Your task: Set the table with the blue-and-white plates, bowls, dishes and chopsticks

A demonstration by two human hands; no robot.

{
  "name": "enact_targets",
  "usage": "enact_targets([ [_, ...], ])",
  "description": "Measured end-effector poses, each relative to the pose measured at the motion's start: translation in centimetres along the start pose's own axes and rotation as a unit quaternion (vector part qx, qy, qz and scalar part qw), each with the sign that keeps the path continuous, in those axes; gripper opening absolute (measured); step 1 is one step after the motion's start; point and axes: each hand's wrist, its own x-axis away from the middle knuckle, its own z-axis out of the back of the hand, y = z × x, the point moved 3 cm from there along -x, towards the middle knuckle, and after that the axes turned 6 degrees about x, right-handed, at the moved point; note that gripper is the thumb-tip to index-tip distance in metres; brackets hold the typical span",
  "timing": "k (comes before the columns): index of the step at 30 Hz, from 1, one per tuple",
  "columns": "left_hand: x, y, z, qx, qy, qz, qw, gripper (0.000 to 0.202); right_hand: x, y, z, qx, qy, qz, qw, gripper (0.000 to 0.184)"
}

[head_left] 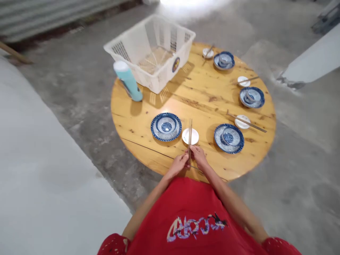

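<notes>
My left hand (pixel 178 165) and my right hand (pixel 198 157) meet at the near edge of a round wooden table (pixel 204 95). Both pinch the near end of a pair of chopsticks (pixel 190 136), which lies across a small white saucer (pixel 190 136). A blue patterned plate with a bowl (pixel 166 126) sits just left of the saucer. Another blue plate with a bowl (pixel 228 137) sits to the right.
A white plastic basket (pixel 151 49) and a teal bottle (pixel 128 80) stand at the table's far left. Along the right rim are more blue plate sets (pixel 251 97) (pixel 224 60), white saucers (pixel 242 121) and chopsticks (pixel 247 122). Concrete floor surrounds the table.
</notes>
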Motion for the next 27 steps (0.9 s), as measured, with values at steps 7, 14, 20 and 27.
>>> enact_targets([
  [7,1.8,0.2,2.6,0.008,0.067,-0.014,0.998,0.058,1.8,0.8,2.3,-0.048,0.03,-0.009,0.998,0.055],
  [14,4.8,-0.6,5.1,0.044,0.174,-0.068,0.981,0.069,6.5,2.4,6.2,-0.053,0.116,-0.036,0.991,0.057],
  [20,4.9,-0.9,6.8,0.019,0.21,-0.082,0.974,0.072,9.4,5.6,6.7,-0.019,0.145,-0.064,0.987,0.049],
  [27,4.4,0.5,7.6,0.002,0.222,-0.114,0.968,0.067,11.4,8.1,7.8,0.032,0.122,-0.057,0.99,0.044],
])
